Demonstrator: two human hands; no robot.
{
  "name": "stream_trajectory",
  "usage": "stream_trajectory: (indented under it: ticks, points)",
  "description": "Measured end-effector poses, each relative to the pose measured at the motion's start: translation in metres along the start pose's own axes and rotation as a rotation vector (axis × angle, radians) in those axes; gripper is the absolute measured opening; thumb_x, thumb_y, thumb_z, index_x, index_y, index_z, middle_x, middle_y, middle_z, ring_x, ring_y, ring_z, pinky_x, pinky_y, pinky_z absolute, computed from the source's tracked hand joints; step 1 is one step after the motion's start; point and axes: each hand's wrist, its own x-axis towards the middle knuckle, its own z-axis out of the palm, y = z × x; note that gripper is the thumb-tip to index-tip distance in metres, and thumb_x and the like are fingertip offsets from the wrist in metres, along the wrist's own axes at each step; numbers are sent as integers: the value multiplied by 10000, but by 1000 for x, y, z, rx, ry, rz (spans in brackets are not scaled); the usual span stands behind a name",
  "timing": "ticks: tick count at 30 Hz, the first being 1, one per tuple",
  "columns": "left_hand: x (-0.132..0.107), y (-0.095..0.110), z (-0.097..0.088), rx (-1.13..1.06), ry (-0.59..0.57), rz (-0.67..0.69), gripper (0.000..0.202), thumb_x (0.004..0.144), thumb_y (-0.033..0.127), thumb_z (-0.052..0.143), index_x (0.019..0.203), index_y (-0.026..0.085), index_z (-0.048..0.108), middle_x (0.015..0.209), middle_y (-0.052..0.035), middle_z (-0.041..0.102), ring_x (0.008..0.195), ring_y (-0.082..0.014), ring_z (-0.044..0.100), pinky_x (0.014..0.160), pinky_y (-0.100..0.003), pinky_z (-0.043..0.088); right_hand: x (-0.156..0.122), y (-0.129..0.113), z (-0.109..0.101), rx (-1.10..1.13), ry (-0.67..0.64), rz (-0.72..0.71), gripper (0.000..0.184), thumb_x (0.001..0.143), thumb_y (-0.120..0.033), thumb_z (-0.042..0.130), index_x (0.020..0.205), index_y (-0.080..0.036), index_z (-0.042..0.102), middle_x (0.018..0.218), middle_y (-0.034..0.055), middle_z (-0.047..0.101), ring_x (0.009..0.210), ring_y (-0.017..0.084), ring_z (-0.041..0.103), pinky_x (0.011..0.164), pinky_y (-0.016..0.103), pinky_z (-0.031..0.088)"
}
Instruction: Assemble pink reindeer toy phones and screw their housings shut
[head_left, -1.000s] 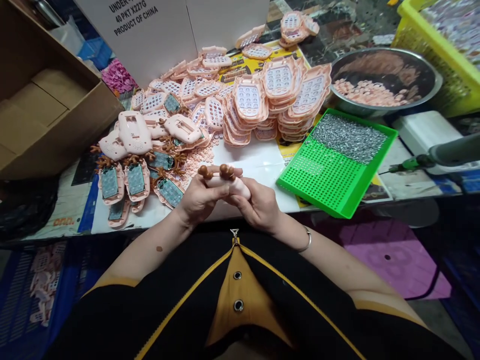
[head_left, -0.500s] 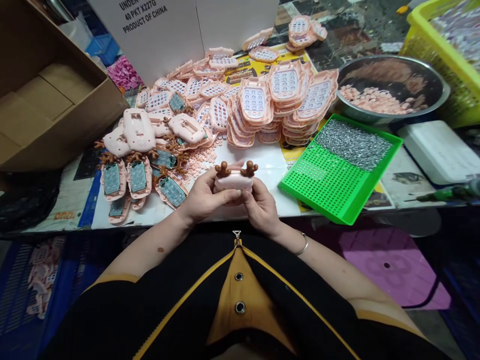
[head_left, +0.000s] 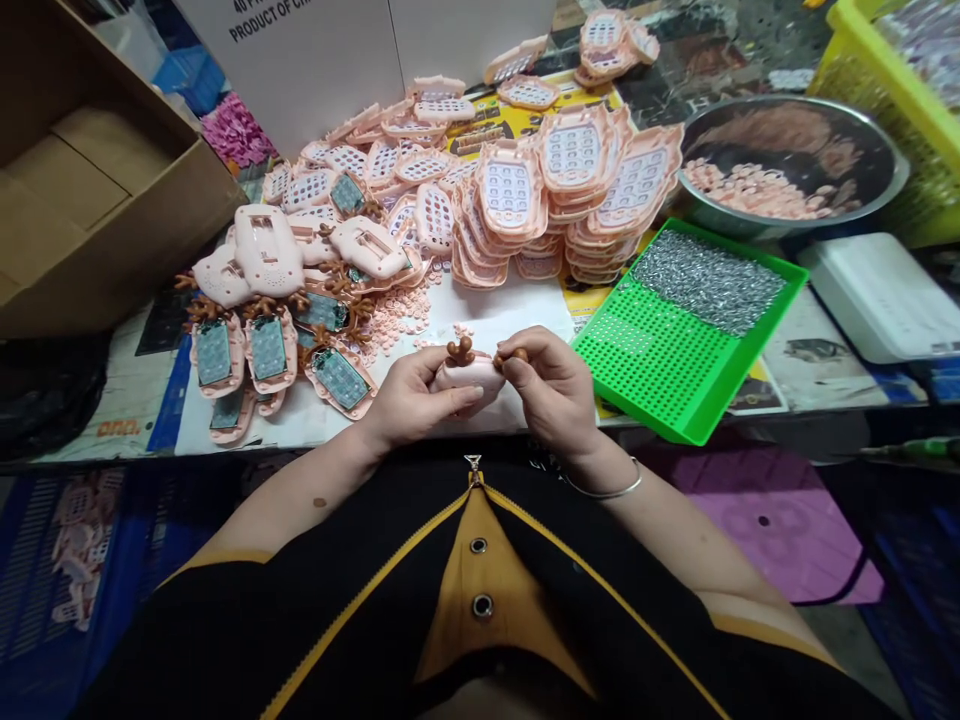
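My left hand (head_left: 416,400) is closed around a pale pink plastic toy phone casing (head_left: 472,374), thumb along its near side. Two brown antler pieces stick up from the casing's top end. The left antler (head_left: 460,350) stands free, while my right hand (head_left: 553,395) pinches the right antler (head_left: 520,355) between thumb and fingers. Left of my hands lie several half-built toy phones (head_left: 271,345) with green circuit boards and brown antlers. Small pink button pieces (head_left: 397,315) are scattered on the white sheet behind my left hand.
Stacked pink front shells (head_left: 514,190) stand behind my hands. To the right are a green tray (head_left: 675,375) of screws, a steel bowl (head_left: 892,185) of pink parts, a white box (head_left: 889,290) and a yellow basket (head_left: 832,75). A cardboard box (head_left: 172,190) stands at left.
My right hand has shifted up and right from the casing's near side to pinch its right antler. My left hand keeps hold of the casing. The view has shifted slightly.
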Motion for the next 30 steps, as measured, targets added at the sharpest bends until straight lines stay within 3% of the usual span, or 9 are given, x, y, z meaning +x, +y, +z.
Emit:
stream_trajectory:
  ticks: [5,7,10,13,18,20,24,26,30]
  points:
    - [2,7,6,159,-20,70,410,747,480,815,953,135,733,833,-37,703,738,-163,643,708,-291,543,12,-7,-8,-111,-153,-61,232,912,-353,709,1120,-251,698,1009,39,688,946,179,646,835,345,523]
    - [2,11,11,236,-41,115,400,778,496,790,947,138,733,848,-39,726,783,-178,671,740,-291,550,16,-12,-6,-143,-195,-120,200,888,-332,742,1072,-256,722,969,27,702,918,175,648,826,341,518]
    - [4,10,18,274,-46,193,340,819,461,769,947,148,738,889,-43,752,827,-190,704,775,-293,559,13,-11,1,-58,-106,-84,64,897,-320,734,908,-258,737,834,-8,687,805,146,634,757,311,504]
    - [6,4,23,273,-42,260,254,852,371,747,988,157,752,965,-55,774,887,-193,727,810,-286,565,6,-3,2,59,37,16,125,884,-392,749,874,-268,744,805,-19,672,766,138,622,716,299,492]
    - [7,-6,28,393,11,373,305,870,325,731,1130,165,732,1053,-68,783,948,-180,734,879,-279,557,0,2,-7,-11,29,18,113,886,-385,744,888,-271,737,816,-22,683,774,142,633,688,295,483]
    - [7,-9,30,448,63,455,272,881,294,708,1113,155,731,1018,-71,787,909,-170,736,840,-263,557,-2,-1,-6,-110,32,-39,65,900,-330,717,890,-265,715,803,-21,668,760,148,625,663,298,477]
    - [8,-10,29,515,79,599,240,884,182,615,1091,144,731,988,-66,790,858,-148,732,798,-236,553,-1,-9,2,-419,95,-354,78,877,-201,690,920,-266,682,749,-20,627,751,176,585,775,373,507]
    - [10,-8,28,474,67,558,216,883,192,622,1062,157,737,964,-50,788,845,-141,728,787,-228,554,2,-11,2,-489,59,-413,93,882,-200,688,945,-268,688,762,-13,639,763,182,588,785,383,506]
    - [15,-5,24,332,88,440,208,858,261,725,1039,161,746,997,-51,791,903,-158,739,830,-243,569,11,-11,-8,-285,-41,-183,191,924,-369,687,1092,-281,705,932,18,674,866,181,642,692,328,519]
